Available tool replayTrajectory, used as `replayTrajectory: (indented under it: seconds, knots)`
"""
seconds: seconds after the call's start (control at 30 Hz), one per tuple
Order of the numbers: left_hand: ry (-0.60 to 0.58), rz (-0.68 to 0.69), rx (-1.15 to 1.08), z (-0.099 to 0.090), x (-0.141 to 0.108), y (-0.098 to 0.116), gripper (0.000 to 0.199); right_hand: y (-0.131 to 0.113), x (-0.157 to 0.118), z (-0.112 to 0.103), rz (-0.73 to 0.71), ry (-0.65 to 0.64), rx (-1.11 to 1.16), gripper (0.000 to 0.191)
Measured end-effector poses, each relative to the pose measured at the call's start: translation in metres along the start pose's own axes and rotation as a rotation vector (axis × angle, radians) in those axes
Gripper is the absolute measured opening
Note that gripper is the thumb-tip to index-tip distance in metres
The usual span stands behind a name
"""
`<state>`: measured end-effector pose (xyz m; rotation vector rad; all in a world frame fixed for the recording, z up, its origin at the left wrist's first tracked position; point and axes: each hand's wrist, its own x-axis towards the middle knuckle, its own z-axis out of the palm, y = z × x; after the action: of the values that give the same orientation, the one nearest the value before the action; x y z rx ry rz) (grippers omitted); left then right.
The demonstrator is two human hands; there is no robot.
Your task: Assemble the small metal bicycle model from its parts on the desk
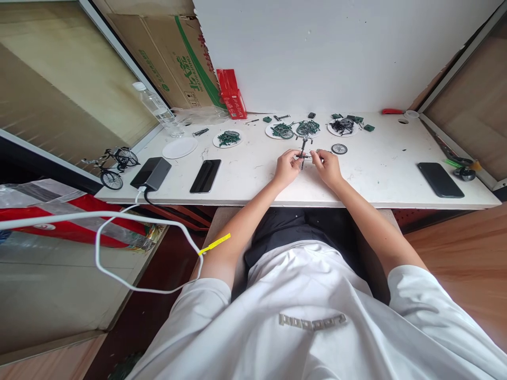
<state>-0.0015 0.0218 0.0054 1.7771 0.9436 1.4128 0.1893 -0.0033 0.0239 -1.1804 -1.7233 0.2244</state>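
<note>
A: Hand status, pls.

B: L hand (288,168), ctr. of frame: thumb and fingers clamped on a slim black model part (304,144). R hand (328,166), just right of it: fingertips drawn together beside the same part — can't tell if they grip a separate small pc.

A: Posn. of the model part?

B: Approx. ctr. of frame, between the hands, w/ a short crossbar at its top end.

A: Adjacent items?

B: Spoked wheel (339,149) lies flat on the white table (253,184), right of R hand. Upper ctr.: green parts (308,127) on plates, incl. wheels. Farther right, same row: black parts (342,125) on another plate.

A: L side of frame?

B: Black model bicycle (123,157) near the table's L end; next to it, dark gray power brick (151,174) w/ cables. Then a phone (205,176), lower edge toward the wearer. Clear bottle (158,111) tilted, upper left; red box (233,97) at the rear.

A: R side?

B: Second phone (440,180) — flat, near the table's R end.
</note>
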Motion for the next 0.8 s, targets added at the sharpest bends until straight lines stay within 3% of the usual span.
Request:
replayTrajectory:
  seconds: [0.6,0.8]
  knots:
    - [0.012,-0.04,-0.033,-0.0001,0.0001,-0.0017,0.019,0.0037,0.0001,0.0023,-0.04,-0.028,0.146,0.069]
    - [0.011,-0.031,-0.026,0.002,0.001,-0.0039,0.017,-0.0007,-0.0028,0.0007,0.028,-0.053,0.098,0.069]
